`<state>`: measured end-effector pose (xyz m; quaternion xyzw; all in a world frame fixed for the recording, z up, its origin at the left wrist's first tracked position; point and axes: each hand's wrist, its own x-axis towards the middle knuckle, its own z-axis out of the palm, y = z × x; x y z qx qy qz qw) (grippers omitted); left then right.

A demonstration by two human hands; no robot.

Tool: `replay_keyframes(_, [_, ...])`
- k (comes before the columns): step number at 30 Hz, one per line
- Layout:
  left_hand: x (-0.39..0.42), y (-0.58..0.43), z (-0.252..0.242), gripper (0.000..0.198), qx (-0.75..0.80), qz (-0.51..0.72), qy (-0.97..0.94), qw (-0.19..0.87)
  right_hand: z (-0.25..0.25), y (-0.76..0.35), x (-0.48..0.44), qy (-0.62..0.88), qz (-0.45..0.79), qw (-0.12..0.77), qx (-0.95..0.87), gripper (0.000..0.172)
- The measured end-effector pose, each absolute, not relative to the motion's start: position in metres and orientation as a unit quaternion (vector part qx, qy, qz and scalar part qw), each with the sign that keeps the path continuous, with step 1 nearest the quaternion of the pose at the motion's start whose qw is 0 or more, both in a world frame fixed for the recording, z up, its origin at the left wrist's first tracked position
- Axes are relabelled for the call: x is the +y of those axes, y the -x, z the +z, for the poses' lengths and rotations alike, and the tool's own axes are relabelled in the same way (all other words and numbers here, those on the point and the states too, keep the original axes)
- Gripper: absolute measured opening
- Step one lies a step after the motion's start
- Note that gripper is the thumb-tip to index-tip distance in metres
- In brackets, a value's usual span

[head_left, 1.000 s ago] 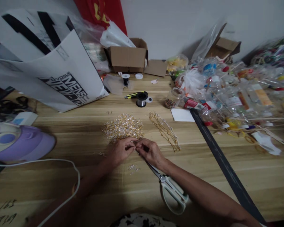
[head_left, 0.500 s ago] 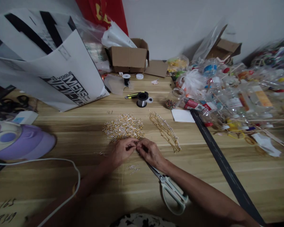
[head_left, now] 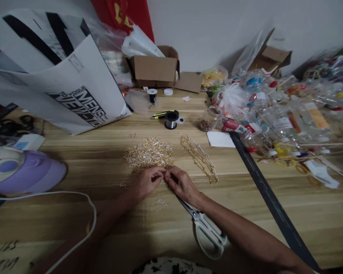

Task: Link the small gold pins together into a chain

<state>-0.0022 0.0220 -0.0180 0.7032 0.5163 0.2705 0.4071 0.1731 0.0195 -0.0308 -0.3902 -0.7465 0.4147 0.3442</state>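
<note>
My left hand [head_left: 150, 180] and my right hand [head_left: 182, 183] meet at the fingertips, each in a closed pinch. What they hold between them is too small to make out; a thin silvery bit shows just below the fingers. Right behind them lies a heap of gold and silver chain pieces [head_left: 148, 152]. A few gold and silver chains [head_left: 198, 158] are laid out to the right of it. Short silver chain pieces [head_left: 161, 203] rest on the wood nearer to me. Scissors [head_left: 208, 234] with pale handles lie beneath my right wrist, blades partly hidden by it.
Behind the heap are a wire spool [head_left: 170, 121], a yellow cutter [head_left: 160, 114] and a jar of beads [head_left: 210, 118]. Plastic bottles [head_left: 282, 121] crowd the right. A large paper bag [head_left: 82, 87], a purple object [head_left: 31, 169] and a white cable [head_left: 93, 207] occupy the left.
Almost nothing differs. Both hands stay pinched together in the same place, with only a very slight shift of the view.
</note>
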Motion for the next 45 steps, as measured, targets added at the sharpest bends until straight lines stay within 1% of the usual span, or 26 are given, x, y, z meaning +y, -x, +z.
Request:
replay_keyframes(12, [0.0225, -0.0013, -0.0147, 0.028, 0.526, 0.287, -0.667, 0.443, -0.0345, -0.1704, 0.0192, 0.405, 0.419, 0.357, -0.730, 0.005])
replay_keyframes(17, [0.0222, -0.0018, -0.0158, 0.027, 0.520, 0.304, -0.647, 0.467, -0.0344, -0.1702, 0.0195, 0.397, 0.402, 0.361, -0.742, 0.003])
replay_keyframes(23, [0.0217, -0.0019, -0.0158, 0.025, 0.521, 0.302, -0.646, 0.469, -0.0352, -0.1702, 0.0195, 0.391, 0.390, 0.357, -0.754, 0.006])
replay_keyframes(28, [0.0222, -0.0020, -0.0152, 0.018, 0.510, 0.305, -0.658, 0.463, -0.0374, -0.1709, 0.0195, 0.393, 0.388, 0.354, -0.755, 0.005])
replay_keyframes(37, [0.0198, -0.0008, -0.0129, 0.013, 0.512, 0.281, -0.714, 0.386, -0.0363, -0.1720, 0.0194, 0.395, 0.389, 0.345, -0.758, 0.007])
replay_keyframes(40, [0.0194, 0.0002, -0.0113, 0.012, 0.519, 0.259, -0.741, 0.340, -0.0375, -0.1722, 0.0196, 0.395, 0.384, 0.345, -0.760, 0.007])
replay_keyframes(43, [0.0205, 0.0010, -0.0091, 0.014, 0.507, 0.241, -0.774, 0.293, -0.0376, -0.1720, 0.0196, 0.395, 0.385, 0.345, -0.759, 0.007])
replay_keyframes(45, [0.0216, 0.0016, -0.0085, 0.016, 0.490, 0.239, -0.788, 0.284, -0.0363, -0.1717, 0.0193, 0.393, 0.387, 0.348, -0.758, 0.007])
